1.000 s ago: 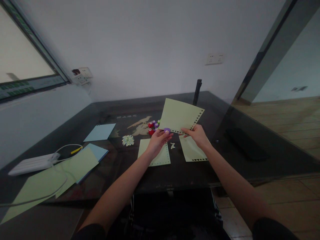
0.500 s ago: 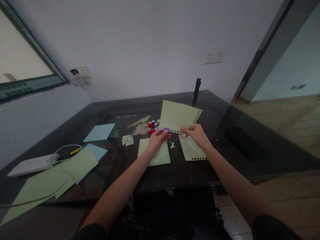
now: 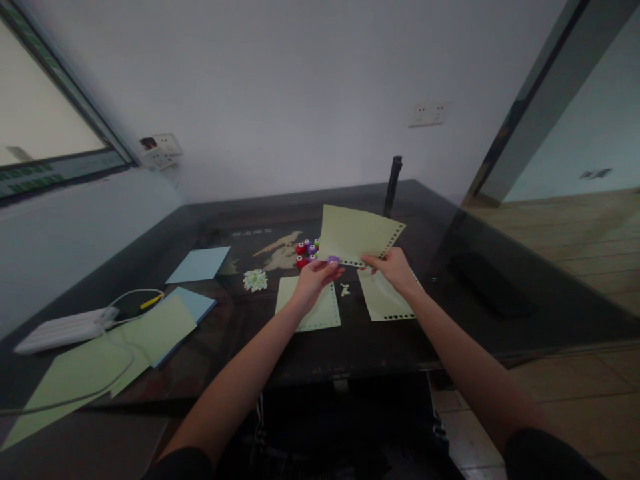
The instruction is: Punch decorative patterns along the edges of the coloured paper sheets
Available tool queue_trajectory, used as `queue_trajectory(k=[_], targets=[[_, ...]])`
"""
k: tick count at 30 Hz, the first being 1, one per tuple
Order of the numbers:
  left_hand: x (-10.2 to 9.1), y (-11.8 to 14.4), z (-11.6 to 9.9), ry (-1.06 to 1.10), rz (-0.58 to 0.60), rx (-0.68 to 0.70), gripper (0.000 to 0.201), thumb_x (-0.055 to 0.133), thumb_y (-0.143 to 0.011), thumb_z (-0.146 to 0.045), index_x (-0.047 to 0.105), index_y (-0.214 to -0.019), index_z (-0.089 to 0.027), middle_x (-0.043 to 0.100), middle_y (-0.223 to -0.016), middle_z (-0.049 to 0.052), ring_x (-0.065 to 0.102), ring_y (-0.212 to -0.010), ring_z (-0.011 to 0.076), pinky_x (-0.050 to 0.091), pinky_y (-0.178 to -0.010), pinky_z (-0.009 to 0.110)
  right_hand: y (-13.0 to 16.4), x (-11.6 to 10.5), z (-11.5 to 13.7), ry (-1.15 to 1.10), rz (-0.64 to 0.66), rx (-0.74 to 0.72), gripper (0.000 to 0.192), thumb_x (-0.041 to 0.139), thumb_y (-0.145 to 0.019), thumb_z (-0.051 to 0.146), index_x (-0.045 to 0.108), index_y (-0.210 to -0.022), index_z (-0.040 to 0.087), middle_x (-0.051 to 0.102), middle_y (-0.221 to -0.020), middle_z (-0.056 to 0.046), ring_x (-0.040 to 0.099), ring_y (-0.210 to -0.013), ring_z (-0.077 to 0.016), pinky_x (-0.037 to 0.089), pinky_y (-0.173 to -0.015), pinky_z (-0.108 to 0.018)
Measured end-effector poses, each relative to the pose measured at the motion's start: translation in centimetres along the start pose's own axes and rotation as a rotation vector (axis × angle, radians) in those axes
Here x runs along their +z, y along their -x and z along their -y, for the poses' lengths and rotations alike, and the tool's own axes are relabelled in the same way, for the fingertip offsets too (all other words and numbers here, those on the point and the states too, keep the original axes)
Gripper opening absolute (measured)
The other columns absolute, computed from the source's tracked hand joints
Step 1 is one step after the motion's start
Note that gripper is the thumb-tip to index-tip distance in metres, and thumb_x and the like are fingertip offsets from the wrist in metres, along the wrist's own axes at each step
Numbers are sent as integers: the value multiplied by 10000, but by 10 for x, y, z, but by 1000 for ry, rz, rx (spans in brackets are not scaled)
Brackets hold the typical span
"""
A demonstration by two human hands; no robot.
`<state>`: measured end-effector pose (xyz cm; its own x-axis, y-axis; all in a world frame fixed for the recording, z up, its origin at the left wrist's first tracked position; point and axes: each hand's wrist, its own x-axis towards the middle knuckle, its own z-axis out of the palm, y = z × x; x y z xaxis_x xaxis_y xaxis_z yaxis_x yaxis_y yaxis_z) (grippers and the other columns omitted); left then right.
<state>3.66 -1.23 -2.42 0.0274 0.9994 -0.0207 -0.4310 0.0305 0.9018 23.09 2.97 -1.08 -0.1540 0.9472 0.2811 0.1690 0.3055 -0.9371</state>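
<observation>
- Pinching a small purple punch [image 3: 333, 259], the left hand [image 3: 314, 279] has its fingers closed on it at the lower edge of a pale green sheet [image 3: 357, 233].
- Right hand [image 3: 394, 268]: fingers shut on that sheet's lower edge, holding it tilted above the dark surface [image 3: 360, 347].
- Both forearms reach forward, hands close together.

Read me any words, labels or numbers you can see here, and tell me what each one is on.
None can be read.
A short pale marking on the dark table, above the bird picture: too blurred to read.
Green band along the window frame: blurred.
Held green sheet, with the purple punch on its edge: punched holes, no writing.
</observation>
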Motion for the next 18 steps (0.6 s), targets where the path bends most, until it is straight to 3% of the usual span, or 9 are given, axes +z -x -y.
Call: queue_trajectory(k=[8,14,18], targets=[[-2,-2,1,1,15,-6,216,743,-692,-209,651,-836,-75,682,-855,103,670,-790,163,505,-833,321,-1,0,0,-5,-2,-7,264,698,-650,328,697,-782,100,708,-720,-107,641,-573,-178,489,-469,-273],[-2,-1,-2,-46,-28,-22,262,766,-658,-263,642,-821,-100,670,-795,65,661,-728,150,490,-682,261,-1,-1,0,19,1,-12,261,696,-650,317,702,-790,97,712,-741,-111,635,-574,-174,486,-468,-269],[-2,-1,-3,-46,-40,-30,294,776,-639,-292,644,-835,-116,673,-854,73,657,-812,171,469,-714,279,-3,-2,-3,18,4,2,272,700,-645,327,704,-793,100,712,-741,-107,618,-557,-163,481,-467,-270]])
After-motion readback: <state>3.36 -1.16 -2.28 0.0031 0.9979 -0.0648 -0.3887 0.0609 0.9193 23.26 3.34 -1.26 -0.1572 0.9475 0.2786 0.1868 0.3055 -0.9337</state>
